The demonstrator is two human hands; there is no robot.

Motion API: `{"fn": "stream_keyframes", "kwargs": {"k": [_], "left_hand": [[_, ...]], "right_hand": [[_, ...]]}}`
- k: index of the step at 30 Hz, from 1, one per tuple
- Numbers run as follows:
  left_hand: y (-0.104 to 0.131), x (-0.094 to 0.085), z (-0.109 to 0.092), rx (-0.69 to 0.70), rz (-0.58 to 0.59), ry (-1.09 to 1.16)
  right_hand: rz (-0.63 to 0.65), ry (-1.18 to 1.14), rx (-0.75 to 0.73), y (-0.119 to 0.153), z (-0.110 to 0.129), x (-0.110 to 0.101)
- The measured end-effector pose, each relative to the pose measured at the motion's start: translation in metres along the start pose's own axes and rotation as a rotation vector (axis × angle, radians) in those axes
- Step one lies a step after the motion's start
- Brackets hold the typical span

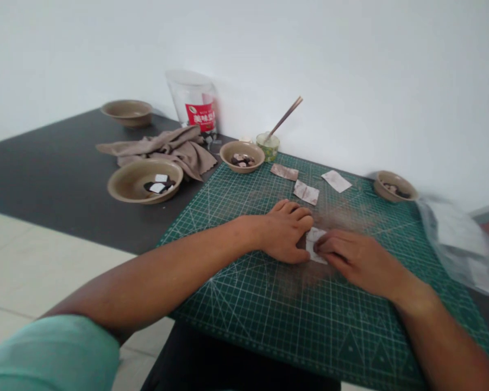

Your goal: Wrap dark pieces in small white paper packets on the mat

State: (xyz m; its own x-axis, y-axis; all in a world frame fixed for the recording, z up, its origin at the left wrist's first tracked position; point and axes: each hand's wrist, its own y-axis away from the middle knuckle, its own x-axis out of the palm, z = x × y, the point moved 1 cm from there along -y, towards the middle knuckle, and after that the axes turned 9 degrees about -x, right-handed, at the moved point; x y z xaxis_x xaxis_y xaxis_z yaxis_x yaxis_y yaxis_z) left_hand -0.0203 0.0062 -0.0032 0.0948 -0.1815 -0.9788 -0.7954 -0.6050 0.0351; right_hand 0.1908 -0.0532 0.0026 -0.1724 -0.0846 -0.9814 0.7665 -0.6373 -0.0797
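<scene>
Flat on the green cutting mat [244, 293], a small whitish rectangular sheet [314, 234] with brownish smudges lies between my hands. My left hand [285, 231] rests palm down over its left side, fingers apart and thumb at the edge. On the sheet's right part, the bunched fingertips of my right hand [356, 260] pinch a small dark piece [317, 248], mostly hidden by the fingers. Farther back on the mat are a brownish sheet [284, 172], a smudged white sheet [306, 192] and a cleaner white sheet [336, 181].
A bowl [242, 157] and a right-hand bowl [395, 186] hold small pieces. Another bowl [144, 182] holds black and white pieces beside a brown cloth [167, 149]. Behind stand a clear plastic jar [191, 100], a cup [269, 147] with sticks, and a far bowl [128, 112]. A plastic bag [460, 239] lies right.
</scene>
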Motion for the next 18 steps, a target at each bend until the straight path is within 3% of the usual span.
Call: {"fn": "stream_keyframes", "kwargs": {"k": [10, 18], "left_hand": [[0.000, 0.001, 0.001, 0.009, -0.002, 0.006], [0.001, 0.000, 0.001, -0.001, -0.001, 0.018]], "right_hand": [[-0.128, -0.016, 0.056, 0.001, -0.016, 0.002], [-0.138, -0.085, 0.119, -0.003, -0.016, 0.001]]}}
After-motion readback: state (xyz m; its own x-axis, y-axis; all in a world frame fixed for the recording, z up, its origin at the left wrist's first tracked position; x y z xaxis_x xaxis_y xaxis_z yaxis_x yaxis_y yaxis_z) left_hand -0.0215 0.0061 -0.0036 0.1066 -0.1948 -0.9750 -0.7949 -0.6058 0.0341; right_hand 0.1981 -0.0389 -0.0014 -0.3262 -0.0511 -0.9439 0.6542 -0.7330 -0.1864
